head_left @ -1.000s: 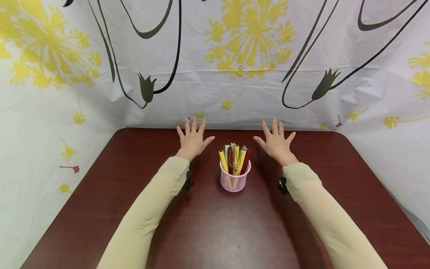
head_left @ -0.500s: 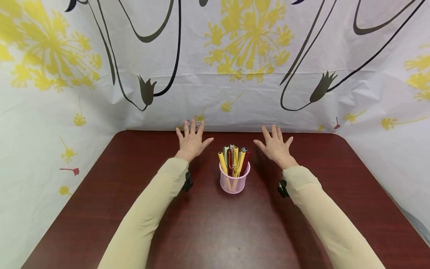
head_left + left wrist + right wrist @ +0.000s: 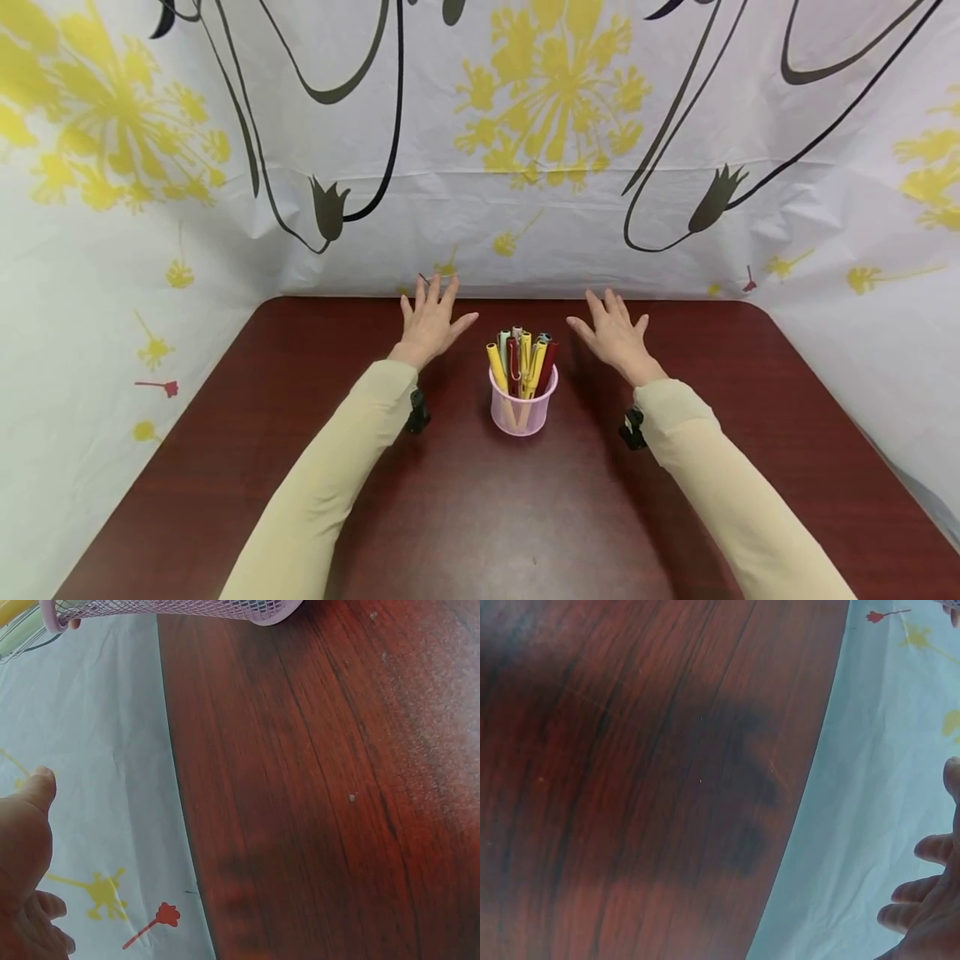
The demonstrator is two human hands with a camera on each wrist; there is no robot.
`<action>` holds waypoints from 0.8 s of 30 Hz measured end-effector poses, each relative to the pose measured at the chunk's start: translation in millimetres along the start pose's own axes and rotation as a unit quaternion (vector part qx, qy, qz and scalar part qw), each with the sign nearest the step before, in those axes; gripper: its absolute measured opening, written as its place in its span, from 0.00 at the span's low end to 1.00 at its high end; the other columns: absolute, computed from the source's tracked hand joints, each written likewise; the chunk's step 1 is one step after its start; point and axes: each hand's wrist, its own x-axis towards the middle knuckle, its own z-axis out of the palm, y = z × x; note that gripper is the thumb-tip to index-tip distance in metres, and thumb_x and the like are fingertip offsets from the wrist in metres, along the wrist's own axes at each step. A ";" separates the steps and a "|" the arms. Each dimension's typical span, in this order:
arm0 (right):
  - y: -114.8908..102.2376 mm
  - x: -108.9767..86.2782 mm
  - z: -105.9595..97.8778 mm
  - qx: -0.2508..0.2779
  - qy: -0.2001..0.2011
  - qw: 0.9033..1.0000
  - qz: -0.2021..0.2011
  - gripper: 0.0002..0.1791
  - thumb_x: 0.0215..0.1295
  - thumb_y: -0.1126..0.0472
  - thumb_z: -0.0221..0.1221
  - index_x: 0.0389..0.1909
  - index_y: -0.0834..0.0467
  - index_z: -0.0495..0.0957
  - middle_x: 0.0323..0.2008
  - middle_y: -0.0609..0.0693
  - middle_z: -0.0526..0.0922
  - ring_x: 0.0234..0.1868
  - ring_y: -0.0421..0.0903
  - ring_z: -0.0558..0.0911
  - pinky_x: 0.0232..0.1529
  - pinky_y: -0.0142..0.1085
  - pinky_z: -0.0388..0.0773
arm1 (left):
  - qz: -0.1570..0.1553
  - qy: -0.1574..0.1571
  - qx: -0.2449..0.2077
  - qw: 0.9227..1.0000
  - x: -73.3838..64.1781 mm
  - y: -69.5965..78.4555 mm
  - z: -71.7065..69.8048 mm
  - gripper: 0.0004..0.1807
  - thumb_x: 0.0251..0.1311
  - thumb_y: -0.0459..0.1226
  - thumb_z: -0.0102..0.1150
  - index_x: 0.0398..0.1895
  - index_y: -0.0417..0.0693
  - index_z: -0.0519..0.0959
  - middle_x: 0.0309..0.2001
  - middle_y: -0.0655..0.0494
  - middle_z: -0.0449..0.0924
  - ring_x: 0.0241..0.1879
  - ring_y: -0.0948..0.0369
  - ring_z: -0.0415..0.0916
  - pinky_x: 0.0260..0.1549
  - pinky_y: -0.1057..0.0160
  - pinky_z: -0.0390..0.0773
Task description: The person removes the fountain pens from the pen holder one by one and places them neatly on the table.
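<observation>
Pens (image 3: 526,354) in cup (image 3: 519,423), red ones (image 3: 512,360) in head view only

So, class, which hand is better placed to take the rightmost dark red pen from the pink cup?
Probably the right hand: it is empty, open and nearer the dark red pen. The left hand is empty too, but other pens stand between.

A: Where's everything sitting relative to the cup (image 3: 520,419)?
B: Pens (image 3: 513,363) are leaning inside the cup, tops sticking out above it. Table (image 3: 525,517) is sitting under it.
A: Either side?
B: Left hand (image 3: 427,326) is flanking the cup on its left, right hand (image 3: 617,335) on its right, both sitting apart from it.
A: Behind?
B: Sheet (image 3: 442,200) is hanging behind the cup, also well out to its left and right.
</observation>
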 end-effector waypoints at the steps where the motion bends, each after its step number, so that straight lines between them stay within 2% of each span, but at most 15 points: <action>1: 0.4 -0.8 -0.4 0.008 0.006 1.000 -0.002 0.40 0.70 0.40 0.45 0.73 0.59 0.47 0.72 0.69 0.41 0.72 0.65 0.41 0.61 0.72 0.29 | 0.005 0.004 -0.010 1.000 -1.0 -0.3 -0.2 0.41 0.65 0.60 0.42 0.75 0.54 0.45 0.75 0.43 0.40 0.73 0.42 0.33 0.66 0.35 0.40; 4: 2.0 -4.8 -0.8 0.036 0.026 0.999 -0.012 0.37 0.70 0.44 0.47 0.71 0.61 0.51 0.71 0.68 0.47 0.71 0.65 0.46 0.62 0.72 0.34 | 0.020 0.013 -0.059 0.998 -5.1 -1.9 0.3 0.39 0.66 0.57 0.45 0.74 0.52 0.48 0.74 0.42 0.43 0.73 0.42 0.36 0.67 0.36 0.42; 7: 4.1 -9.3 -0.1 0.064 0.050 0.996 -0.035 0.33 0.71 0.49 0.49 0.69 0.64 0.56 0.68 0.69 0.56 0.69 0.65 0.53 0.64 0.67 0.44 | 0.037 0.014 -0.121 0.992 -9.5 -3.5 2.5 0.38 0.67 0.54 0.46 0.74 0.49 0.50 0.73 0.43 0.49 0.72 0.44 0.43 0.68 0.41 0.48; 11: 5.8 -15.2 2.7 0.090 0.087 0.989 -0.074 0.28 0.70 0.55 0.52 0.64 0.68 0.63 0.62 0.68 0.66 0.65 0.63 0.62 0.64 0.59 0.58 | 0.052 0.006 -0.204 0.978 -14.9 -6.3 9.6 0.33 0.67 0.51 0.48 0.71 0.47 0.57 0.68 0.45 0.61 0.68 0.48 0.57 0.65 0.48 0.60; 15: 4.1 -21.2 5.8 0.111 0.117 0.982 -0.097 0.24 0.68 0.57 0.54 0.60 0.67 0.69 0.57 0.66 0.73 0.58 0.61 0.70 0.59 0.56 0.66 | 0.061 0.003 -0.283 0.957 -18.8 -8.5 18.4 0.28 0.68 0.48 0.49 0.67 0.47 0.65 0.61 0.47 0.72 0.61 0.51 0.68 0.60 0.51 0.68; 18: 2.3 -25.8 6.9 0.130 0.129 0.977 -0.105 0.20 0.68 0.58 0.55 0.56 0.65 0.73 0.53 0.64 0.77 0.53 0.60 0.75 0.53 0.54 0.72 | 0.056 -0.012 -0.344 0.937 -22.3 -8.7 22.1 0.25 0.68 0.48 0.48 0.65 0.50 0.67 0.59 0.49 0.74 0.59 0.53 0.71 0.59 0.52 0.70; 19: 1.6 -27.6 6.8 0.139 0.130 0.976 -0.105 0.20 0.68 0.58 0.55 0.56 0.65 0.73 0.52 0.63 0.78 0.52 0.59 0.76 0.51 0.54 0.73 | 0.053 -0.023 -0.370 0.927 -23.6 -8.6 23.0 0.25 0.69 0.48 0.47 0.65 0.51 0.67 0.59 0.50 0.74 0.60 0.54 0.71 0.60 0.53 0.70; 22: -1.7 -32.4 5.5 0.170 0.131 0.972 -0.100 0.18 0.68 0.57 0.55 0.54 0.63 0.75 0.48 0.61 0.81 0.48 0.57 0.80 0.46 0.50 0.78 | 0.047 -0.064 -0.454 0.888 -28.1 -8.3 24.4 0.25 0.70 0.49 0.44 0.66 0.52 0.66 0.61 0.48 0.72 0.63 0.52 0.67 0.61 0.51 0.68; 24: -5.2 -35.2 3.7 0.197 0.127 0.967 -0.096 0.17 0.68 0.57 0.55 0.53 0.63 0.76 0.44 0.60 0.83 0.45 0.55 0.82 0.42 0.42 0.80 | 0.053 -0.087 -0.495 0.863 -30.9 -8.0 24.9 0.25 0.71 0.49 0.41 0.67 0.50 0.64 0.62 0.45 0.71 0.64 0.49 0.65 0.61 0.50 0.68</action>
